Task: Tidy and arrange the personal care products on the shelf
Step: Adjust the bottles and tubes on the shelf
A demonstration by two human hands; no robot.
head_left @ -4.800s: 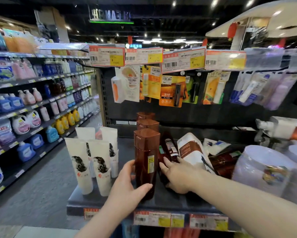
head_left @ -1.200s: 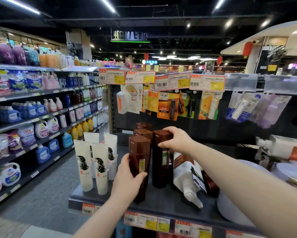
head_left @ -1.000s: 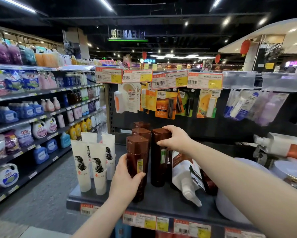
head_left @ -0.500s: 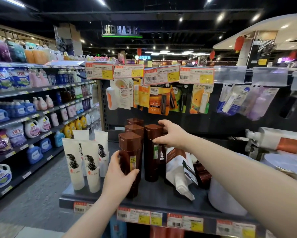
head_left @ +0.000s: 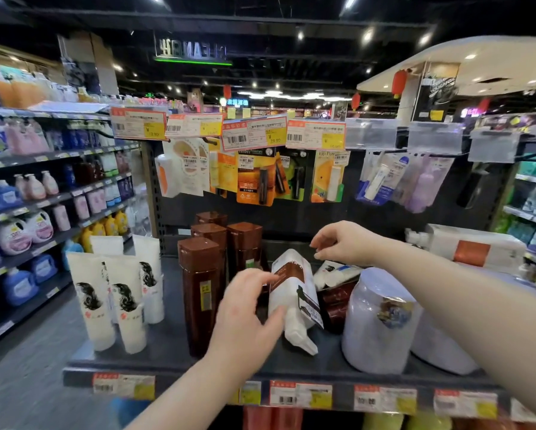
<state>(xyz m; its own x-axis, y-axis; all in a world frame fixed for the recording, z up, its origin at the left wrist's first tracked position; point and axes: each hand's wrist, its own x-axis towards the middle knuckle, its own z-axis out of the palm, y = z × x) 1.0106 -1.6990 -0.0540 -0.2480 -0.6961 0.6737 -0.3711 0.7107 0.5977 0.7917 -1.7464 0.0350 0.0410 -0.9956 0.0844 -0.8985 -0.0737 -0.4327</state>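
Head view. Change vs. 0.5 s back: both hands are off the brown bottles [head_left: 201, 293]. The four now stand upright and unheld at shelf centre, three in a file front to back, the fourth just right of the middle one. Left hand [head_left: 248, 315], earlier wrapped round the front bottle, is now spread wide at the white pump bottle [head_left: 293, 283]. That bottle lies tilted, pump end toward the shelf front, just right of the brown ones. Thumb is at its neck; contact blurred, cannot tell. Right hand [head_left: 341, 243] hovers above that bottle, fingers loosely curled, holding nothing. Surface: dark grey shelf [head_left: 167, 349], white tubes [head_left: 90, 299] standing cap-down at left, pale lavender tubs [head_left: 381, 318] at right, price tags [head_left: 301, 395] along the front edge. Room: lip-balm cards [head_left: 254, 181] hang on pegs above; detergent bottles [head_left: 15, 234] line the aisle shelves at left.
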